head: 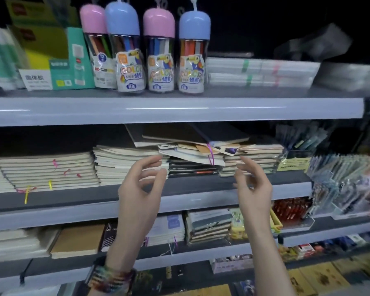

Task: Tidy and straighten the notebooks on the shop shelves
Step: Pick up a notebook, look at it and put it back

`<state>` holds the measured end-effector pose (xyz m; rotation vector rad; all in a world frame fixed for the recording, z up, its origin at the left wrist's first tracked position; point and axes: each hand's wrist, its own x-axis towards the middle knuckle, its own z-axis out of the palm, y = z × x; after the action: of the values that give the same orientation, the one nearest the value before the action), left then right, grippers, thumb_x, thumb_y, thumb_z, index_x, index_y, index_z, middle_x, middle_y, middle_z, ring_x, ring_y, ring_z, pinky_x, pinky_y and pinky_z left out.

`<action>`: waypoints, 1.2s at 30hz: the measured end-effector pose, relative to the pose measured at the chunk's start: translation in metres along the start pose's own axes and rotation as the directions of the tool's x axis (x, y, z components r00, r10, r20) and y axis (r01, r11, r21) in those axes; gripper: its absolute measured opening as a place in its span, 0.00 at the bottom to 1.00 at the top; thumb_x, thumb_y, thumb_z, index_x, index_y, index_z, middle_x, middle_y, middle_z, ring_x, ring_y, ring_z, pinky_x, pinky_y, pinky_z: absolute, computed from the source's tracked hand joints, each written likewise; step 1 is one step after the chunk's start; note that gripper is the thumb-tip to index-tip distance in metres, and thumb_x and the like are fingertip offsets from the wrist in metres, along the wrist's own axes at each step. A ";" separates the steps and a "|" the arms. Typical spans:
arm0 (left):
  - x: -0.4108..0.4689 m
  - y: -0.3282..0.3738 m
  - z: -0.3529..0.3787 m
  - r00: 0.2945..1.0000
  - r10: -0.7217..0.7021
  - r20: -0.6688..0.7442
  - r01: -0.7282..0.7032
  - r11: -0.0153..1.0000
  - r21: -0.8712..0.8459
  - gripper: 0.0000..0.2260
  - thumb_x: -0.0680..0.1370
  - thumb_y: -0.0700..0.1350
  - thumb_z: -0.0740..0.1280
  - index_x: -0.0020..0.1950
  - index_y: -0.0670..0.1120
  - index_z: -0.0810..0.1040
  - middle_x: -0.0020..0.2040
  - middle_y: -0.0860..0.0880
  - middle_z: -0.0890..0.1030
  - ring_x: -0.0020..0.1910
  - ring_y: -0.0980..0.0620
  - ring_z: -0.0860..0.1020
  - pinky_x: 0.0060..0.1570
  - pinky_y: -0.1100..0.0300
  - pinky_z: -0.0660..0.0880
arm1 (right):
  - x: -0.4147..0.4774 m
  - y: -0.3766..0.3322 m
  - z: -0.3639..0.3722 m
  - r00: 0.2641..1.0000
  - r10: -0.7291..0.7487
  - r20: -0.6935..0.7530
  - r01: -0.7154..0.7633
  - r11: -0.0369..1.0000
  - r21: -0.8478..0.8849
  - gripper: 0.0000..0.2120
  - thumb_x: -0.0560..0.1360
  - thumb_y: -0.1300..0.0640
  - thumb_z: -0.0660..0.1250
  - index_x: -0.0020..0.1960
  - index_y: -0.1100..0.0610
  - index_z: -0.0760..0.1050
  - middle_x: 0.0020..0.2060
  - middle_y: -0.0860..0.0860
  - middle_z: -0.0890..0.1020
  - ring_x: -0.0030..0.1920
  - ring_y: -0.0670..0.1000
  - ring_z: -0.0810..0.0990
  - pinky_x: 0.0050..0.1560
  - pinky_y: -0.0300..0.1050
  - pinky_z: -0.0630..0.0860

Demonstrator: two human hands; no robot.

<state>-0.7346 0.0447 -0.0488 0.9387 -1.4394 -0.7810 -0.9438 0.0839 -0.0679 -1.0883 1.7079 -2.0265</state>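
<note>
Several stacks of notebooks lie flat on the middle shelf (201, 201). A neat cream stack (47, 169) with coloured ribbons is at the left, and a second cream stack (126, 165) sits beside it. Over the dark stack (192, 167) and the right stack (252, 161), loose notebooks (192, 144) lie crooked and fanned out, one with a purple ribbon. My left hand (141, 193) hovers in front of the second stack, fingers loosely spread and holding nothing. My right hand (254, 186) hovers before the right stack, fingers relaxed and empty.
Four crayon tubes (160, 52) with pink and blue caps stand on the upper shelf, next to green boxes (71, 60) and wrapped white packs (261, 71). Pen racks (346, 180) stand at the right. More notebooks (207, 225) fill the lower shelf.
</note>
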 end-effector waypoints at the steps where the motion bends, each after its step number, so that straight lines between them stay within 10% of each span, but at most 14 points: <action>1: 0.004 0.003 0.005 1.000 0.018 0.019 -0.018 1.000 -0.008 0.09 0.79 0.46 0.68 0.59 0.55 0.79 0.52 0.61 0.82 0.53 0.59 0.81 0.48 0.67 0.77 | 0.007 -0.003 0.002 1.000 -0.012 -0.007 0.012 1.000 -0.002 0.14 0.81 0.59 0.65 0.63 0.46 0.78 0.53 0.44 0.82 0.51 0.43 0.80 0.53 0.46 0.81; 5: 0.017 0.012 0.031 0.994 0.049 0.097 -0.043 0.997 -0.059 0.10 0.79 0.43 0.68 0.60 0.54 0.79 0.53 0.58 0.82 0.52 0.59 0.80 0.48 0.71 0.74 | 0.039 -0.013 0.009 0.997 -0.072 -0.029 0.070 0.995 -0.076 0.14 0.80 0.59 0.66 0.63 0.48 0.78 0.56 0.45 0.82 0.56 0.41 0.78 0.50 0.33 0.77; 14: 0.046 0.009 0.087 0.951 -0.002 0.309 -0.007 1.000 0.028 0.18 0.78 0.52 0.70 0.68 0.58 0.73 0.59 0.57 0.76 0.53 0.60 0.80 0.57 0.54 0.78 | 0.102 -0.018 0.021 0.991 0.136 -0.002 -0.122 0.888 -0.444 0.16 0.76 0.49 0.66 0.58 0.59 0.74 0.57 0.58 0.78 0.60 0.59 0.75 0.64 0.55 0.72; 21: 0.053 0.011 0.096 0.921 -0.054 0.387 0.004 0.992 0.129 0.20 0.77 0.58 0.67 0.69 0.61 0.70 0.55 0.64 0.74 0.56 0.51 0.78 0.60 0.50 0.76 | 0.117 -0.024 0.032 0.971 0.236 -0.024 -0.208 0.796 -0.569 0.16 0.75 0.52 0.68 0.33 0.56 0.67 0.48 0.65 0.82 0.56 0.65 0.77 0.60 0.59 0.74; 28: 0.052 0.015 0.095 0.935 -0.085 0.344 0.042 0.990 0.133 0.16 0.75 0.63 0.65 0.61 0.62 0.72 0.52 0.60 0.77 0.52 0.49 0.79 0.55 0.51 0.77 | 0.103 -0.027 0.027 0.973 0.231 -0.012 -0.201 0.818 -0.538 0.19 0.76 0.51 0.67 0.59 0.64 0.73 0.60 0.61 0.76 0.66 0.63 0.71 0.67 0.60 0.69; 31: 0.049 0.019 0.091 0.955 -0.070 0.289 0.041 0.993 0.107 0.16 0.78 0.57 0.67 0.65 0.58 0.74 0.50 0.63 0.77 0.52 0.64 0.77 0.54 0.62 0.76 | 0.092 -0.025 0.022 0.981 0.191 -0.026 -0.179 0.849 -0.496 0.28 0.78 0.49 0.67 0.73 0.62 0.67 0.67 0.57 0.74 0.70 0.58 0.69 0.71 0.56 0.67; 36: 0.044 0.021 0.086 0.980 -0.134 0.146 0.141 0.989 -0.037 0.13 0.80 0.51 0.67 0.64 0.54 0.77 0.52 0.59 0.81 0.46 0.72 0.78 0.48 0.73 0.74 | 0.070 -0.026 0.014 0.974 0.199 -0.113 -0.218 0.956 -0.197 0.18 0.79 0.52 0.67 0.68 0.53 0.75 0.60 0.49 0.80 0.57 0.47 0.79 0.59 0.45 0.73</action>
<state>-0.8217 0.0098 -0.0180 0.9693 -1.4842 -0.9981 -0.9751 0.0364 -0.0178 -0.8405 2.0254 -1.8257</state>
